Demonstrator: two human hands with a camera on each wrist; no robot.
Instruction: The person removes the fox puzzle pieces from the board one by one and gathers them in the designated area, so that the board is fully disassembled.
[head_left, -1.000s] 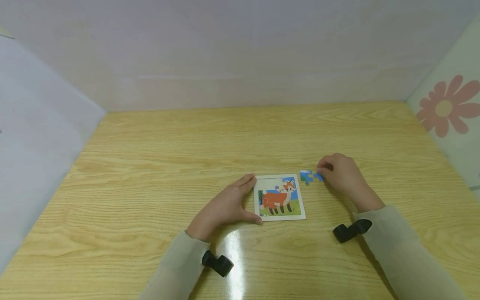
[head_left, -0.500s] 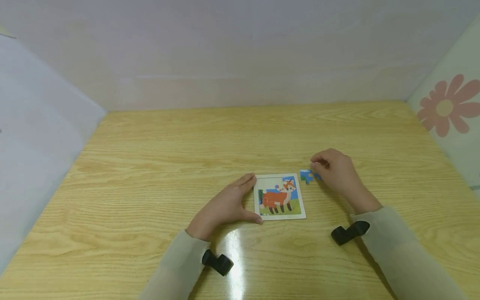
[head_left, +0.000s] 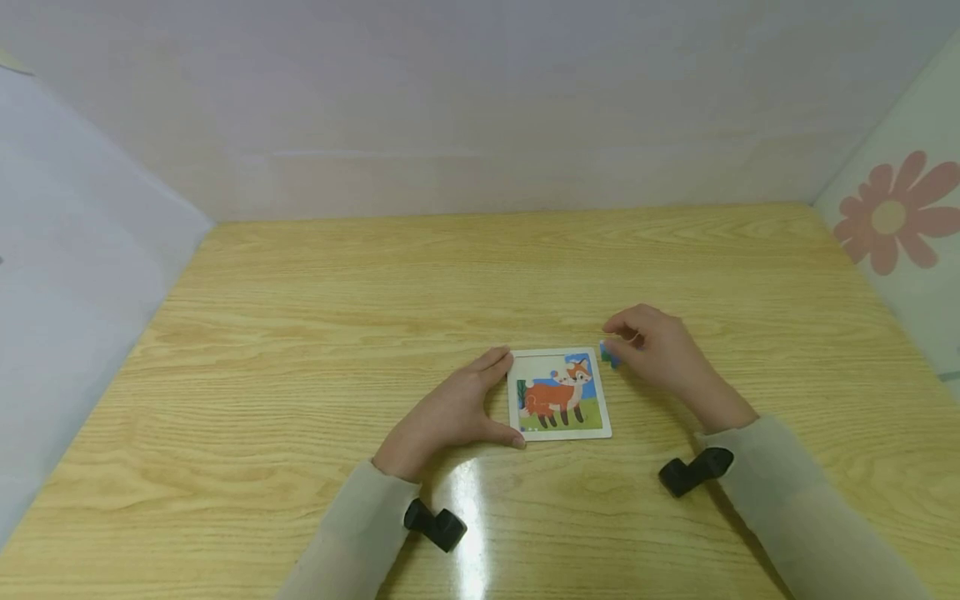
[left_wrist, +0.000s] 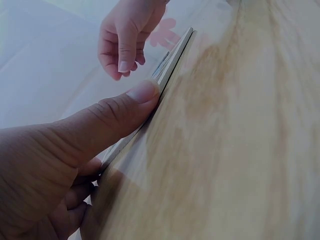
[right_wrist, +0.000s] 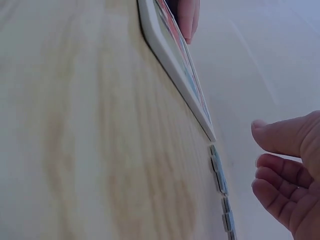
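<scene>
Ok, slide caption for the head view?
A left hand grips an unfinished fox puzzle; the right hand hovers above a loose piece.

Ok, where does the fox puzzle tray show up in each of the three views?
Head: the fox puzzle tray lies below and right of centre.
Left wrist: nearly edge-on, slanting from upper centre down to the left, partly hidden by the left hand's thumb.
Right wrist: top centre, at a low angle, slanting down rightward.
Shared landmark: the right hand, right of the tray in head, at the top in left wrist, at the right edge in right wrist.
</scene>
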